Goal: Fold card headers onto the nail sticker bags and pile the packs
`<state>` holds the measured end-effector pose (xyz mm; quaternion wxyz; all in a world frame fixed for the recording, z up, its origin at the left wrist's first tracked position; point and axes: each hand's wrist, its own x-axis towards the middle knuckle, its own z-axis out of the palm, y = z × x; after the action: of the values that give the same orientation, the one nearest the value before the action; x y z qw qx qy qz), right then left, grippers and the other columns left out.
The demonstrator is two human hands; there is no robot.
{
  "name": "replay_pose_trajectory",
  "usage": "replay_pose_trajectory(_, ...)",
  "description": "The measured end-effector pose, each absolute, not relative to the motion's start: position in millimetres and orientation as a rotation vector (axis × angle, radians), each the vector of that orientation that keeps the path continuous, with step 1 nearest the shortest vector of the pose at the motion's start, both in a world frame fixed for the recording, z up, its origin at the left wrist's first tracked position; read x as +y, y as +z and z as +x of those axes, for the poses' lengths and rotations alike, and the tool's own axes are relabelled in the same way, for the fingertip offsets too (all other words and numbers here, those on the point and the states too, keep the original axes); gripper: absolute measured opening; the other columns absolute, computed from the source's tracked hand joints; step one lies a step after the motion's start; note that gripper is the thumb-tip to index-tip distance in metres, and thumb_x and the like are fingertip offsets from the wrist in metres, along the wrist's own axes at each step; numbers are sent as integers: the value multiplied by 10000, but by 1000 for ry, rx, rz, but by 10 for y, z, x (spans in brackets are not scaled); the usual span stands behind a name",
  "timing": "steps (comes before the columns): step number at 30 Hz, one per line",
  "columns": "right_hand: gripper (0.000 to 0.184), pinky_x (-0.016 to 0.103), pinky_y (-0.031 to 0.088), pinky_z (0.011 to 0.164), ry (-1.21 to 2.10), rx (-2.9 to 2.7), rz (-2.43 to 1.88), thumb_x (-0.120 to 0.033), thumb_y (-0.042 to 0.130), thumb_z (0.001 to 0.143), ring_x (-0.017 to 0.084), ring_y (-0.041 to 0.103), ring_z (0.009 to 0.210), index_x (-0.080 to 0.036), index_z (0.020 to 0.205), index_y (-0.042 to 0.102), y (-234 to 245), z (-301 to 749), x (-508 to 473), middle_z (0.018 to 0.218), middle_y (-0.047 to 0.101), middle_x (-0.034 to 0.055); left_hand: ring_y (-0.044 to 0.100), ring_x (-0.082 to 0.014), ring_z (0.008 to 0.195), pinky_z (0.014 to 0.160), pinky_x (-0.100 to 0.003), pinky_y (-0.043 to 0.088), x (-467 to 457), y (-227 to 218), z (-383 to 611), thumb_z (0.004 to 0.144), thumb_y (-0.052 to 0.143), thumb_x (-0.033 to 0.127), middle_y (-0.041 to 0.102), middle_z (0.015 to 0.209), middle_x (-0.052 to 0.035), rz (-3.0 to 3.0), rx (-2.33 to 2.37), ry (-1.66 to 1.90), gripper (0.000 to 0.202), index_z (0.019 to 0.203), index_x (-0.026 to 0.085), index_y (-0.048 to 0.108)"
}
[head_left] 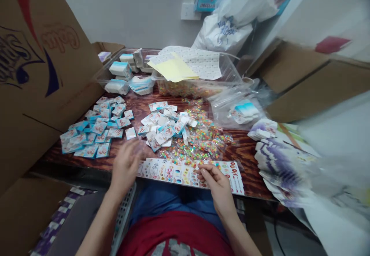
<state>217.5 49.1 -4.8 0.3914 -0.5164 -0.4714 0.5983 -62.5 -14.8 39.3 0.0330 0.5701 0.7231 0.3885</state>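
Note:
My left hand (125,165) is over the table's front edge, blurred, fingers loosely apart with nothing visible in them. Just beyond its fingertips lies a small white-and-blue box (130,133), beside a spread of similar filled boxes (101,127). My right hand (215,184) is closed in a pinch above printed sticker sheets (170,172); whatever sits between its fingertips, if anything, cannot be made out. Past the sheets lie a heap of flat white-and-blue cartons (166,127) and small clear bags of multicoloured beads (202,136).
Behind stand clear plastic bins (231,69) with stacked cartons and beads. A large cardboard box (43,74) walls the left side; another open box (306,78) is at right. A clear bag of cartons (239,107) and purple-white printed stacks (277,159) lie on the right.

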Motion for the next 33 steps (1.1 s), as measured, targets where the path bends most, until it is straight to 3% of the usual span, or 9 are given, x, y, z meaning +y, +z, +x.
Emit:
replay_pose_trajectory(4,241,347,503,696,1294,-1564,-1313,-424,627,846,225,624,760,-194,864,693,-23,2308,571,828,687,62,599,-215,1032,899,-366,495,-199,171,-24,938,515,222,655,1050,-72,1918,1756,949,134,1009,216,628)
replay_pose_trajectory(8,107,412,468,818,911,-2076,-1272,-243,574,875,263,572,903,-210,867,675,-12,2383,605,897,647,71,538,-275,1092,928,-452,477,-129,52,158,842,659,207,596,1177,-108,2049,1697,718,344,1176,215,577)
replay_pose_trajectory(12,250,481,445,899,583,-2387,-1255,-144,638,814,324,493,1075,-193,1058,653,-31,2356,574,1134,606,123,506,-302,1124,946,-491,466,-76,5,153,801,708,216,555,1222,-124,2089,1730,645,430,1202,198,554)
replay_pose_trajectory(15,274,486,440,901,468,-2486,-1244,-120,647,808,330,479,1086,-197,1071,642,-29,2327,550,1170,594,125,509,-299,1134,945,-492,473,-87,-5,163,821,686,221,552,1218,-119,2077,1726,664,406,1200,207,543)
replay_pose_trajectory(22,215,448,439,837,521,-2474,-1203,-137,603,857,294,515,978,-226,1049,638,0,2324,519,1035,619,89,526,-285,1166,986,-509,459,-147,-54,197,849,636,178,581,1226,-113,2102,1704,760,401,1230,230,520)
replay_pose_trajectory(28,314,469,416,887,594,-2441,-1176,-139,595,862,310,500,1059,-221,1165,595,4,2264,517,1116,612,103,532,-272,1134,1005,-523,430,-193,-85,213,896,549,141,576,1207,-118,2176,1734,780,389,1271,217,475)
replay_pose_trajectory(33,48,409,409,817,669,-2391,-1201,-167,574,882,267,516,923,-210,904,575,58,2211,531,933,601,70,565,-239,1033,1055,-519,383,-171,-65,259,909,534,157,607,1079,-78,2178,1798,838,314,1215,221,511)
